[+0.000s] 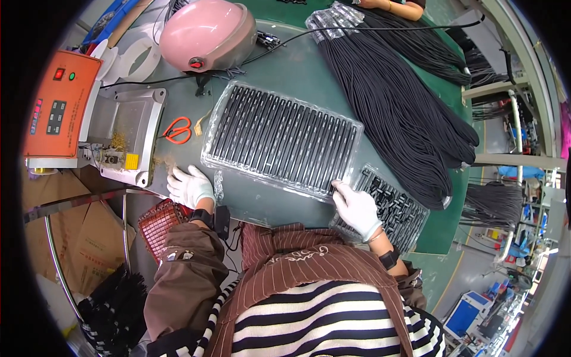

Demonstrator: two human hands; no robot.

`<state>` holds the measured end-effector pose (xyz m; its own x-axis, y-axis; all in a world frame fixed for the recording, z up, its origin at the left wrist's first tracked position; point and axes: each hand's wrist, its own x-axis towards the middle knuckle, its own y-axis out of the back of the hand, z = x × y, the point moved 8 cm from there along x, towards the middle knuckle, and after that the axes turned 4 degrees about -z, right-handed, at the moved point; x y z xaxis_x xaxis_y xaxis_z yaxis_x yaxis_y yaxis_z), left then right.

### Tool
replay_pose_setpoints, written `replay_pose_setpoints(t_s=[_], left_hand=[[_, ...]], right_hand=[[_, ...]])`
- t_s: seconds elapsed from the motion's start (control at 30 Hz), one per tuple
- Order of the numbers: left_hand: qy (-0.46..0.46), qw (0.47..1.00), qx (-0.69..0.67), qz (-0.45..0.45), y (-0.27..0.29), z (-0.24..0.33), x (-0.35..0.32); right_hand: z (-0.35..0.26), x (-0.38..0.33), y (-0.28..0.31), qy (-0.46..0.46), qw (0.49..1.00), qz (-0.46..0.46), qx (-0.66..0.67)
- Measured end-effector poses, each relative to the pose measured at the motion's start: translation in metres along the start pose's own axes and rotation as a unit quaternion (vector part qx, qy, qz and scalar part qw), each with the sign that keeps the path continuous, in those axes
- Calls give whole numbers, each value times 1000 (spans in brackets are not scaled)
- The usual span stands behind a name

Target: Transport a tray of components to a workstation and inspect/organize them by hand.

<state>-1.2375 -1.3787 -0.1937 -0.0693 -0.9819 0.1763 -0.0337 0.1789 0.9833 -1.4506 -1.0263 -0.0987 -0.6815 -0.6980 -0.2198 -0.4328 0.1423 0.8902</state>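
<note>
My left hand point(191, 187), in a white glove, lies with its fingers spread at the near table edge, beside the orange-and-metal machine's base plate point(143, 137). It holds nothing. In a white glove too, my right hand point(358, 209) has its fingertips drawn together at the near right corner of a clear plastic tray point(267, 177). Whether they pinch the tray's rim or a part in it is hidden. Rows of slim black parts point(279, 134) fill this tray. Under and beside my right hand lies a second tray point(425, 214) of short black pieces, heaped loosely.
Red-handled scissors point(178, 130) lie left of the tray. Behind it stands a pink rounded device point(202, 35), with a black cable point(297, 37) running across the table. Bundled black cables point(398, 113) cover the right side. A co-worker's arm point(398, 8) shows at the far edge.
</note>
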Motion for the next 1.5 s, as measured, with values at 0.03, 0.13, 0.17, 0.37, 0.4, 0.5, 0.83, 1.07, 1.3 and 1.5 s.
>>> replay_pose_setpoints(t_s=[0.03, 0.13, 0.17, 0.37, 0.4, 0.5, 0.83, 1.07, 1.3, 1.5], left_hand=[[1, 1000, 2, -1, -1, 0, 0], [3, 1000, -13, -13, -4, -1, 2], [4, 1000, -11, -14, -4, -2, 1], [0, 1000, 1, 0, -2, -1, 0], [-2, 1000, -2, 1, -1, 0, 0], [-8, 1000, -8, 4, -1, 1, -1], [-13, 999, -20, 22, -1, 0, 0], [-12, 999, -18, 42, 0, 0, -1], [-12, 999, -21, 39, 0, -1, -2], [-13, 999, -19, 37, 1, -1, -2]], right_hand=[[-2, 1, 3, 11, 1000, 17, 6], [-9, 3, 9, 34, 998, 48, 20], [-13, 5, 7, 36, 999, 37, 14], [-22, 12, 4, 55, 998, 15, -6], [-22, 14, 3, 55, 998, 13, -6], [-30, 17, 7, 88, 995, 41, 10], [-37, 22, -2, 85, 996, 9, -23], [-50, 26, -4, 112, 993, -12, -20], [-64, 29, 2, 125, 992, -12, 7], [-64, 33, -8, 128, 991, -40, -4]])
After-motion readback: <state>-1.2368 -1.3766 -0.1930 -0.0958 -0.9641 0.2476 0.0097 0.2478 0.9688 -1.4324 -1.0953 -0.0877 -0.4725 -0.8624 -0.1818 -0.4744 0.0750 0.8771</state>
